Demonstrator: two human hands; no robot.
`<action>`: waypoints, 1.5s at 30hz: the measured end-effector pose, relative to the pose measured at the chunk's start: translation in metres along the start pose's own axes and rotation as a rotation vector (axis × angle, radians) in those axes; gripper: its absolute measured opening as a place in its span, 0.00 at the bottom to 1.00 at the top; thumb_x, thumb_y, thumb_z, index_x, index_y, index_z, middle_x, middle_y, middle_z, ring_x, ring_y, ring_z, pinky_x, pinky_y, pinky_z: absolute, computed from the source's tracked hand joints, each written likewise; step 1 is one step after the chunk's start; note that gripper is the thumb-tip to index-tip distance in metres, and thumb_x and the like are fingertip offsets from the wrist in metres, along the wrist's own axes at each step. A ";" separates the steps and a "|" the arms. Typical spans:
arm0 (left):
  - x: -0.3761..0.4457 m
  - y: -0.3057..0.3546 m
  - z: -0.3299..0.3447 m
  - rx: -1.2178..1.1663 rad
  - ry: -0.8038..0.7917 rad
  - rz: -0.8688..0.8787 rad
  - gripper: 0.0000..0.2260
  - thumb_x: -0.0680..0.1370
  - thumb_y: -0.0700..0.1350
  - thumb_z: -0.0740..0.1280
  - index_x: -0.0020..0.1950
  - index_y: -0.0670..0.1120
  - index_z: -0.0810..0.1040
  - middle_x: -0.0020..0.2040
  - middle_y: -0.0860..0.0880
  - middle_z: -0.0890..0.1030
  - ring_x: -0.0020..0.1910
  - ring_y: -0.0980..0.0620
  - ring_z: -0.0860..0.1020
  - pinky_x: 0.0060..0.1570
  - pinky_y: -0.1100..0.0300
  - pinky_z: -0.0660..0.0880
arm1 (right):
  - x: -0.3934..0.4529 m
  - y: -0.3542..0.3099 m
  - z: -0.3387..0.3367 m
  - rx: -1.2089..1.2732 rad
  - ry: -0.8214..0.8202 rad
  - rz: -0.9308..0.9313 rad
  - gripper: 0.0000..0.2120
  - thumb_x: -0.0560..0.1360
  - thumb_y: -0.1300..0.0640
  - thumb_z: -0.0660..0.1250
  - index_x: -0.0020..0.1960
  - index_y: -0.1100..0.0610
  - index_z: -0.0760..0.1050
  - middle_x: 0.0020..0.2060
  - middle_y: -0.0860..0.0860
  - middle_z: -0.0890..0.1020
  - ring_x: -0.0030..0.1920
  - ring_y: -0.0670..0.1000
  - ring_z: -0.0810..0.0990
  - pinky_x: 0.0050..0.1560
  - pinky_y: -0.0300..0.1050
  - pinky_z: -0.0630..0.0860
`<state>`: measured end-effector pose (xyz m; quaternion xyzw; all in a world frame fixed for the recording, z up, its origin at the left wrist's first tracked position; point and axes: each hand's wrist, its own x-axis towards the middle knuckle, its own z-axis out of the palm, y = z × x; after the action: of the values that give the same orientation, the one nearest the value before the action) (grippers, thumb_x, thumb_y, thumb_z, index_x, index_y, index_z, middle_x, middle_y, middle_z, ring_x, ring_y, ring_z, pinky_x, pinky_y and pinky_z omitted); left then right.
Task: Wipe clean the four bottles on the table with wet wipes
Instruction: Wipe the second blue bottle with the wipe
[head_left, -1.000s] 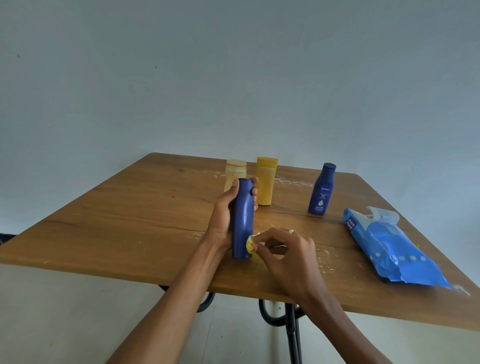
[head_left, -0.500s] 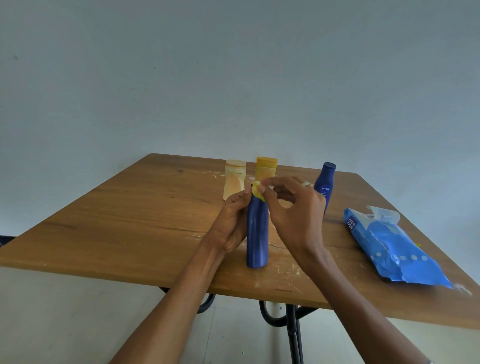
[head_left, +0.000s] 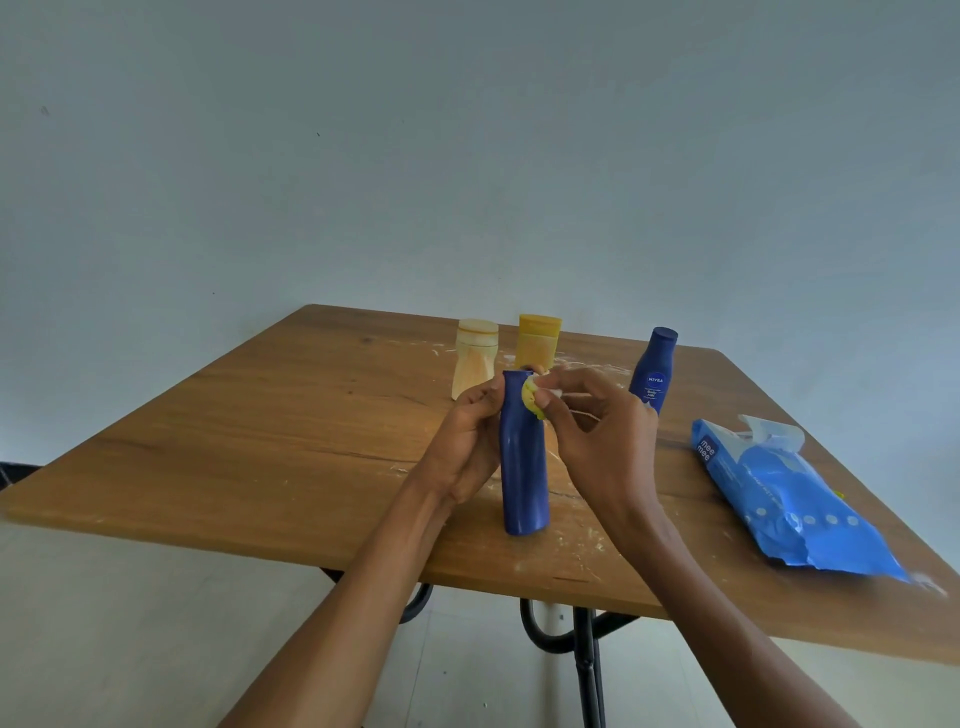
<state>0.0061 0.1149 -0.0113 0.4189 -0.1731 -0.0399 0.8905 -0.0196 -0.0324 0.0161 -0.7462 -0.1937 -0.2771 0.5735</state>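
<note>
Left hand (head_left: 467, 441) fingers concealed behind dark blue bottle (head_left: 522, 457); yellow bottle (head_left: 537, 340) base masked by right hand (head_left: 592, 431); tabletop (head_left: 260, 441) right corner cropped at edge.

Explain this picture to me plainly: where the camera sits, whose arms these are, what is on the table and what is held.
The camera sits on a person's head, looking down at their own bare arms. The left hand grips a tall dark blue plastic bottle standing on the brown wooden table. The right hand pinches a yellow-stained wet wipe against the bottle's top. Behind stand a cream bottle, a yellow bottle and a small blue Nivea bottle. A blue wipes packet lies on the right.
</note>
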 end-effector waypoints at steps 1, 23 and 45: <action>0.000 0.001 0.000 -0.012 -0.019 -0.005 0.16 0.80 0.48 0.59 0.62 0.41 0.79 0.60 0.44 0.82 0.56 0.47 0.80 0.58 0.52 0.77 | -0.002 0.004 -0.001 -0.009 -0.021 0.005 0.03 0.74 0.56 0.73 0.48 0.52 0.83 0.42 0.43 0.85 0.44 0.42 0.84 0.45 0.42 0.83; 0.001 0.001 0.004 0.000 -0.016 -0.031 0.16 0.82 0.46 0.55 0.65 0.42 0.74 0.66 0.43 0.79 0.62 0.47 0.79 0.60 0.54 0.77 | -0.019 0.016 -0.013 -0.135 -0.086 -0.084 0.08 0.73 0.63 0.74 0.42 0.50 0.83 0.39 0.39 0.84 0.43 0.41 0.83 0.44 0.35 0.81; -0.004 0.003 0.002 0.086 -0.057 -0.018 0.14 0.83 0.44 0.57 0.60 0.41 0.79 0.65 0.39 0.79 0.57 0.50 0.80 0.58 0.57 0.77 | -0.046 0.043 -0.039 -0.433 -0.476 -0.055 0.08 0.76 0.60 0.69 0.44 0.47 0.81 0.46 0.40 0.82 0.50 0.39 0.81 0.53 0.35 0.79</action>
<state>0.0010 0.1161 -0.0091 0.4569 -0.1962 -0.0522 0.8661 -0.0362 -0.0799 -0.0383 -0.8892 -0.2789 -0.1451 0.3323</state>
